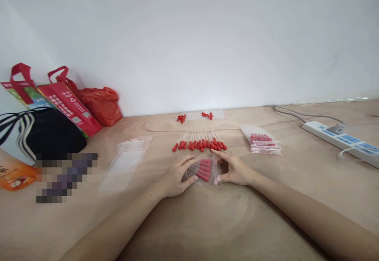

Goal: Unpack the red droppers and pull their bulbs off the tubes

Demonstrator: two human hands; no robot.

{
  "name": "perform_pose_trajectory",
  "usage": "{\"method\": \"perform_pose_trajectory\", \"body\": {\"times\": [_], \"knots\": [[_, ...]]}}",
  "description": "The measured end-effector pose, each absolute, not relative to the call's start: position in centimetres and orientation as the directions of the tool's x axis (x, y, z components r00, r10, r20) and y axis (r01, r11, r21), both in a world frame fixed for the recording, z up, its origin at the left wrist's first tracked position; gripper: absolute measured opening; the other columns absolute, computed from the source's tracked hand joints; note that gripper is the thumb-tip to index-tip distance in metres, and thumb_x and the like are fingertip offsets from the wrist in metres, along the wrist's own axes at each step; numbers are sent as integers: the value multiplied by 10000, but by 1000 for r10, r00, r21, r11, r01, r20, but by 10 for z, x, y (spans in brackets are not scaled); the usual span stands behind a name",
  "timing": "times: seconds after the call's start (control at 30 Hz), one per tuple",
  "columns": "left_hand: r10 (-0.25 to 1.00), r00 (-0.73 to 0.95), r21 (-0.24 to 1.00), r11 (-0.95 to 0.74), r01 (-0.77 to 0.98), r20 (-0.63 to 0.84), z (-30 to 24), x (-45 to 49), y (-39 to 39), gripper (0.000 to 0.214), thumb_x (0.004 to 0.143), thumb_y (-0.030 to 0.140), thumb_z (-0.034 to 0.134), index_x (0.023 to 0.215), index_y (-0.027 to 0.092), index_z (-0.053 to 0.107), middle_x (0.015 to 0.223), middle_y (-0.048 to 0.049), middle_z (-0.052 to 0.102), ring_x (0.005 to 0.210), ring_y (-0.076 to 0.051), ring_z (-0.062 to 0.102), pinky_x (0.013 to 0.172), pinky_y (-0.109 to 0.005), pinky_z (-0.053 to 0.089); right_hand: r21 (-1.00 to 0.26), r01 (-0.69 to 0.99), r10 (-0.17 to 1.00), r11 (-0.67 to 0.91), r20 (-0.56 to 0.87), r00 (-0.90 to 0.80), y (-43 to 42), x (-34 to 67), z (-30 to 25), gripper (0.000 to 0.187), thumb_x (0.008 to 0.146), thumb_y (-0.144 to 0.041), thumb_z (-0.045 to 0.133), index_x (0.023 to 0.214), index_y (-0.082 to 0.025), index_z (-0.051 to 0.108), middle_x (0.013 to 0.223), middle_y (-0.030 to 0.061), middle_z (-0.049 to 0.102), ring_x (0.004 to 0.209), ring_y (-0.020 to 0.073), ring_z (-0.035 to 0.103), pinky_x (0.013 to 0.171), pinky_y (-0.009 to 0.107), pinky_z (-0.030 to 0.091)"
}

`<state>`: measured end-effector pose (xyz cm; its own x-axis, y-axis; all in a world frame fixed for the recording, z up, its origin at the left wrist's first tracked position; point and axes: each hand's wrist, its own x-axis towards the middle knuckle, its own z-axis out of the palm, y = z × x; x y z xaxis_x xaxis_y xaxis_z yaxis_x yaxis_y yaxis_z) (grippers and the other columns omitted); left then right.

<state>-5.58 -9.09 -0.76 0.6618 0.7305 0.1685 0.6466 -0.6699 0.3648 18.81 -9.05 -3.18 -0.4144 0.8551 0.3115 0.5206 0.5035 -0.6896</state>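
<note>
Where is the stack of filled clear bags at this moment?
In the head view, the stack of filled bags lies right of centre on the table, between the row of red-tipped sticks and the white power strip.

You have a gap either side of the sticks [204, 143], before the flat bags [127, 162] at left and bag stack [262, 138] at right. Straight ahead, the sticks bar your way.

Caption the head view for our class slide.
Left hand and right hand touch a clear bag with red pieces inside, before a row of red-tipped sticks.
</note>
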Motion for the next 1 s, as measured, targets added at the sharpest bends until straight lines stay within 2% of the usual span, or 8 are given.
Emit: {"method": "perform_pose_trajectory", "body": {"times": [0.07,0.17,0.3,0.5,0.7,0.83,1.0], "knots": [[734,650,361,-671,648,199,-8,-55,-90,460,788,328,509,1220,194,425,1281,-100,432,1185,-231,396,997,-419,333,-694,526,863,491,308,-400,-92,189,-31,949,484,-416,774,1306,-202,351,967,59,611,813,196,545,808,384,396],[722,645,372,-686,625,250,-7,-53,-90,436,774,308,531,1189,200,450,1212,-88,494,1128,-222,446,974,-404,354,-692,521,861,500,331,-386,-94,188,-31,851,532,-412,751,1279,-210,397,1052,76,588,846,197,544,827,390,400],[707,635,407,-703,583,311,-5,-50,-90,384,773,289,544,1140,192,486,1116,-75,555,1045,-210,497,913,-388,400,-706,515,872,486,355,-336,-94,183,-32,704,594,-418,714,1214,-183,476,973,78,619,930,225,526,844,407,404],[699,628,416,-712,566,342,-7,-47,-89,352,767,306,565,1088,173,514,1052,-79,579,986,-206,519,856,-367,429,-711,504,869,490,349,-352,-95,179,-33,807,546,-444,741,1249,-192,431,1063,93,569,948,224,518,849,414,406],[712,604,415,-701,580,357,-9,-47,-89,303,777,340,562,1020,161,537,989,-75,592,936,-202,530,812,-354,441,-643,512,817,569,372,-441,-96,176,-27,813,488,-436,769,1199,-186,466,1052,95,559,942,229,514,820,389,411],[687,633,401,-725,560,358,-9,-46,-89,285,801,333,534,1033,167,540,982,-68,598,920,-195,526,810,-348,433,-604,503,782,618,404,-475,-98,173,-23,643,577,-360,722,1145,-180,482,1009,86,564,899,205,531,774,344,426],[669,654,410,-739,534,353,-7,-47,-87,230,797,265,536,1004,168,553,952,-54,608,897,-180,528,795,-319,429,-626,487,789,609,413,-455,-100,174,-23,321,772,-266,525,1075,-170,481,857,52,593,737,146,547,672,285,437]]}}
